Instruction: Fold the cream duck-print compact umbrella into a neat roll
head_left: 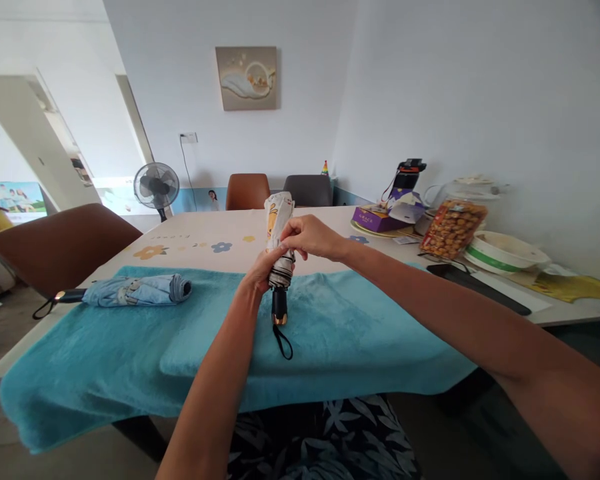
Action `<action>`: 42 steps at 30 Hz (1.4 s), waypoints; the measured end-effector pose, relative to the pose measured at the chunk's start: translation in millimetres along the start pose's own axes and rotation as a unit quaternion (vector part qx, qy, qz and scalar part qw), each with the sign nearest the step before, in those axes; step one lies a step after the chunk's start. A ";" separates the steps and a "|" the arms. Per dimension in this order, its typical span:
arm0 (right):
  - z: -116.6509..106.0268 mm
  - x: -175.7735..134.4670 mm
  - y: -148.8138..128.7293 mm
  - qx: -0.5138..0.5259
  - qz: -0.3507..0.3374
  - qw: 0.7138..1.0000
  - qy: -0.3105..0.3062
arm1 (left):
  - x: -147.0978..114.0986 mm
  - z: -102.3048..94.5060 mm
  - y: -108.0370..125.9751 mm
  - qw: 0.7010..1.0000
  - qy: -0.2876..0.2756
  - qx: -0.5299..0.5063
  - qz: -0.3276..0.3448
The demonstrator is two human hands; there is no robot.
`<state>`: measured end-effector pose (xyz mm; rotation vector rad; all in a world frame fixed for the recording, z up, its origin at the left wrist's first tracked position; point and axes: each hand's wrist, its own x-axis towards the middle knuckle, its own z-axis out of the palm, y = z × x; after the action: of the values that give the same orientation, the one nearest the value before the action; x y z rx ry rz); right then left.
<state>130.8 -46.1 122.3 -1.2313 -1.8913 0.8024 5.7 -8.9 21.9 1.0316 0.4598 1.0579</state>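
Observation:
A folded white umbrella [280, 213] with a yellow print stands out in front of me, its black handle [279, 303] and wrist loop pointing toward me. My left hand [264, 268] is closed around its lower canopy, just above the handle. Over the middle of the canopy, my right hand [310, 237] has its fingers pinched together at the fabric; a strap there, if any, is too small to make out. To the left, a rolled light-blue umbrella [135, 291] lies on the teal towel [340, 333], its black handle toward the left.
The towel covers the near part of a table [200, 227] with a flower print. At the right are a purple box [375, 219], a jar of snacks [453, 223], a white-and-green bowl [505, 253] and a dark flat object [477, 288]. Chairs [248, 191] and a fan [157, 187] stand beyond.

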 end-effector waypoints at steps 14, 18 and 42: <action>7.9 17.1 -12.6 -0.161 0.020 0.984 -0.078 | 0.3 8.6 -2.3 0.994 -0.001 0.097 0.051; 5.1 17.5 -19.0 -0.163 0.054 0.979 -0.112 | 2.9 9.1 -4.8 0.988 0.032 0.126 0.080; -47.0 52.7 -17.3 -0.166 -0.134 0.947 0.239 | -3.8 23.7 -2.2 0.959 0.116 0.196 0.167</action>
<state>147.3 2.1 174.1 -1.1935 -1.7672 0.0259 22.6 -23.6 30.8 1.3753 0.7225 1.4358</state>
